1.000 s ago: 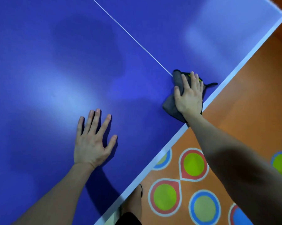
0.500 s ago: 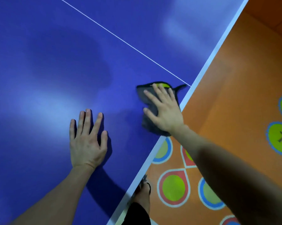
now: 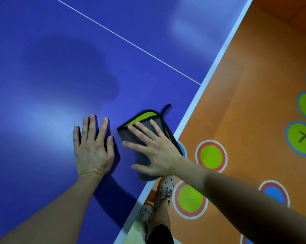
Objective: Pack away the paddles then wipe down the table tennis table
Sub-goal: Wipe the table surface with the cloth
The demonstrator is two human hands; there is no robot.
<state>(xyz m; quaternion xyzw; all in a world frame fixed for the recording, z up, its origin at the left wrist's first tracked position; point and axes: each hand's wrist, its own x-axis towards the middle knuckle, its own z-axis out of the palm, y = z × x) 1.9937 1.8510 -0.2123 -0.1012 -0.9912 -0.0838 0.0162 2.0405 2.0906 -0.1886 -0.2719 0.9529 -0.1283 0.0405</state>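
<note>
— That cloth looks soft and light, folded, lying near the edge of the surface.
— Aye, so no pinching: the right hand presses it flat, fingers spread. The left hand rests spread just beside it, bracing, I'd guess.

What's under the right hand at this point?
The right hand lies flat, fingers spread, on a folded grey cloth with a yellow inner face and black trim, on the blue table near its white edge. The cloth's middle and the table surface beneath it are covered.
</note>
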